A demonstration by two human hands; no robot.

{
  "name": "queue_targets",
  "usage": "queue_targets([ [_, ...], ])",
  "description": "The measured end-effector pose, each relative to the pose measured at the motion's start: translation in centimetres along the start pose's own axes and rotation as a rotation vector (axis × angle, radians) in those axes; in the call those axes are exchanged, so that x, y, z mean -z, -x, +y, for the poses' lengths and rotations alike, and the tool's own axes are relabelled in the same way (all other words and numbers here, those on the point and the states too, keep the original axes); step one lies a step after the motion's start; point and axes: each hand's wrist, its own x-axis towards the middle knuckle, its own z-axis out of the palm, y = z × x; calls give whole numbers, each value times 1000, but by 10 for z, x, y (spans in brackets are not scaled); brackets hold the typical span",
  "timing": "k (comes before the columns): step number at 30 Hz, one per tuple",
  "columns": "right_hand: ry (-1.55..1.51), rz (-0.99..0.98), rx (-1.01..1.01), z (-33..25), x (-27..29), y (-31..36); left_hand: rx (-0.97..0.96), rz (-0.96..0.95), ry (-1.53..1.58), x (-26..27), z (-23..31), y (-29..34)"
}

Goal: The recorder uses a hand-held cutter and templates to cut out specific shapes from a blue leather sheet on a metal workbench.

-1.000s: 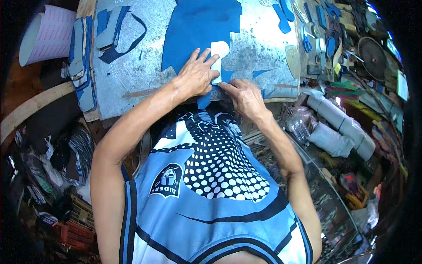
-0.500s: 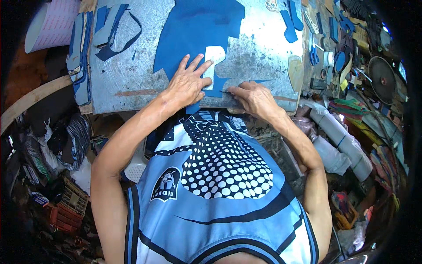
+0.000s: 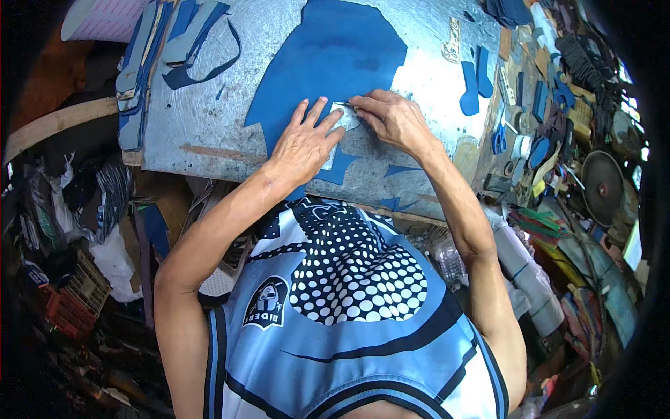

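Note:
My left hand (image 3: pixel 304 143) lies with spread fingers on a pale template (image 3: pixel 347 115), pressing it onto a large blue sheet of material (image 3: pixel 342 49). The template is partly hidden beneath my fingers. Closed at the fingertips, my right hand (image 3: pixel 394 119) pinches a small knife (image 3: pixel 343 104), of which only a thin dark tip shows, at the template's far end. The blue sheet has a cut, angular lower edge. Thin blue offcuts (image 3: pixel 401 170) lie on the near right of the metal-topped table (image 3: pixel 202 133).
Blue strips (image 3: pixel 132 77) are stacked along the table's left edge, beside a curved band (image 3: pixel 209 73). Two blue cut pieces (image 3: pixel 470 87) lie at right. Blue-handled scissors (image 3: pixel 499 142) and a roll of tape (image 3: pixel 521 146) sit on the side bench. A round fan (image 3: pixel 601 188) stands farther right.
My right hand has moved up and away from the table's near edge to the template's far end. Offcuts now show on the near right. My left hand still holds the template down.

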Motion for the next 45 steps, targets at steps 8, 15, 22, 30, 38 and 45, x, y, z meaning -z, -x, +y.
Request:
queue_targets([
  [8, 5, -1, 21, 2, -1, -5, 5, -20, 15, 3, -3, -3],
  [15, 60, -110, -16, -6, 5, -11, 2, -28, 24, 8, -4, -4],
  [22, 116, -150, -17, -8, 4, -8, 48, -99, 51, 13, -2, -4],
  [30, 112, -116, -7, -4, 2, -6, 61, -83, 55, 11, -4, -5],
  [38, 167, -58, 86, 1, -5, -17, 60, -76, 18, 16, -7, -4],
  [45, 113, -108, 44, 2, 1, -9, 53, -64, -14, 10, -6, -6],
])
